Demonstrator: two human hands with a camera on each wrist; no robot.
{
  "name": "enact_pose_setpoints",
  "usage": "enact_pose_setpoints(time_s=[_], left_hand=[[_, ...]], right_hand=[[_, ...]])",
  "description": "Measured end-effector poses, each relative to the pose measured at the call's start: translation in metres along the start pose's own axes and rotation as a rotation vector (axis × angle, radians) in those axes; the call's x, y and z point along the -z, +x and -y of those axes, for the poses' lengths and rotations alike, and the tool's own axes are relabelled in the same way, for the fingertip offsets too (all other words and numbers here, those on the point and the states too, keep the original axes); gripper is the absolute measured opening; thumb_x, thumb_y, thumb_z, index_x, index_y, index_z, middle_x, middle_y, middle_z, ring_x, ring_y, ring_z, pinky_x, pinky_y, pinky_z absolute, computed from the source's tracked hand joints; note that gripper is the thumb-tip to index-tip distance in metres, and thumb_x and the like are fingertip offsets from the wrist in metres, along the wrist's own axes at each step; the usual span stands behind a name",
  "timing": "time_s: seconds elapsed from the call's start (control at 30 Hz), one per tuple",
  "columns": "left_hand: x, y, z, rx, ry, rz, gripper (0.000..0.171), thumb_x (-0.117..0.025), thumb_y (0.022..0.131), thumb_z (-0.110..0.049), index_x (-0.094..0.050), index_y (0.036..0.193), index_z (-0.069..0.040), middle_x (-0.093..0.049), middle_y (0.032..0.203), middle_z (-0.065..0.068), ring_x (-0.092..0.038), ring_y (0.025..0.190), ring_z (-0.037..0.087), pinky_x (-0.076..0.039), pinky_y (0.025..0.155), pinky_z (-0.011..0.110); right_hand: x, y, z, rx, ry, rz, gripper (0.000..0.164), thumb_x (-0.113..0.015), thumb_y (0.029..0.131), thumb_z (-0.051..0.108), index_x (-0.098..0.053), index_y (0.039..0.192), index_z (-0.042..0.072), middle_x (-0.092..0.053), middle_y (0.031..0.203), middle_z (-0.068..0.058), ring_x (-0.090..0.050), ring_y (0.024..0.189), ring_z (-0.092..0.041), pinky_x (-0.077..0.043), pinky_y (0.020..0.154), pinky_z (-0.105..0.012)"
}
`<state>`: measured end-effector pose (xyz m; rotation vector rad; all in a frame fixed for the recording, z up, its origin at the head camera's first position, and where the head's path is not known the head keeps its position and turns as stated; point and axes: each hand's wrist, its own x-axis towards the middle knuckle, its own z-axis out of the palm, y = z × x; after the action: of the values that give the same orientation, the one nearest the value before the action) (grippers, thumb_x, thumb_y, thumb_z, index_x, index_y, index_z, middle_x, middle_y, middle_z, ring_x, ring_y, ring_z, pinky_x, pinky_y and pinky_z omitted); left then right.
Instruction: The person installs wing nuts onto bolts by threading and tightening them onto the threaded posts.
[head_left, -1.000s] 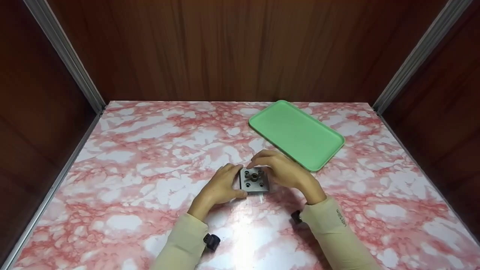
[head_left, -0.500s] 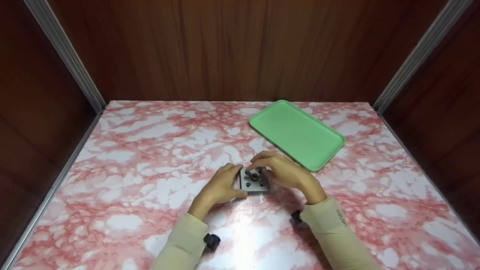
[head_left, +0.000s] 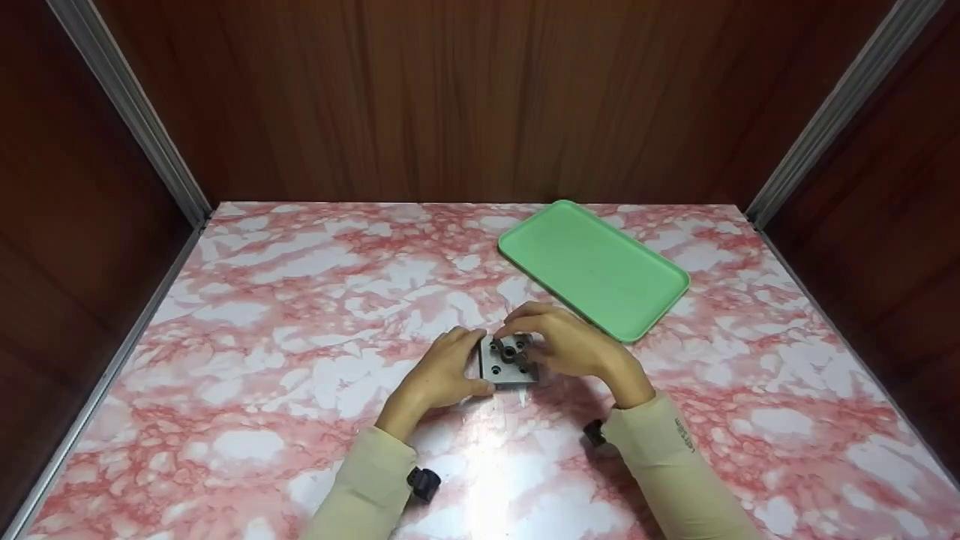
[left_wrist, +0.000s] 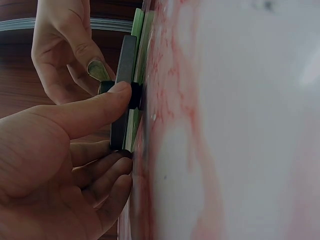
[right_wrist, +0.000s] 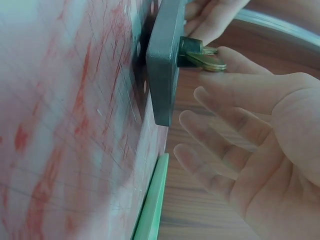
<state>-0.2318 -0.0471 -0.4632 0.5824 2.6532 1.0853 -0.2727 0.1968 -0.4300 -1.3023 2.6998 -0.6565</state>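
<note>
A square grey metal plate (head_left: 510, 379) with a hole near each corner lies level at the middle of the table. From its centre rises a dark wing nut (head_left: 508, 352), whose brassy wings show in the right wrist view. My left hand (head_left: 442, 369) grips the plate's left side, thumb on the near edge and fingers at the far corner. With thumb and index finger, my right hand (head_left: 566, 341) pinches the wing nut; its other fingers are spread apart. The left wrist view shows a dark part (left_wrist: 135, 95) under the plate, mostly hidden.
A green tray (head_left: 592, 262) lies at an angle behind my right hand, its near corner close to the wrist. Wooden panels (head_left: 480, 97) enclose the back and both sides of the marbled table (head_left: 300, 300).
The wing nut's wings have turned to a different angle over the plate, with the right fingers shifting slightly around them. The left hand, plate and tray stay where they were.
</note>
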Motion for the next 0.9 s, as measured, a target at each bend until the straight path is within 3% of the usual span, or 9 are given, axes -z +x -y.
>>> enact_pose_setpoints(time_s=[0.9], left_hand=[[-0.0009,0.001,0.001,-0.008,0.016,-0.009,0.086,-0.086,0.091,-0.022,-0.041,0.162,-0.001,-0.049,0.156,0.015,-0.041,0.149,0.035,-0.035,0.121,0.052]], right_hand=[[0.0022,-0.0052,-0.0023,-0.008,0.052,0.062,0.056,-0.07,0.096,-0.004,-0.064,0.149,0.014,-0.063,0.141,-0.014,-0.059,0.131,-0.03,-0.049,0.11,-0.05]])
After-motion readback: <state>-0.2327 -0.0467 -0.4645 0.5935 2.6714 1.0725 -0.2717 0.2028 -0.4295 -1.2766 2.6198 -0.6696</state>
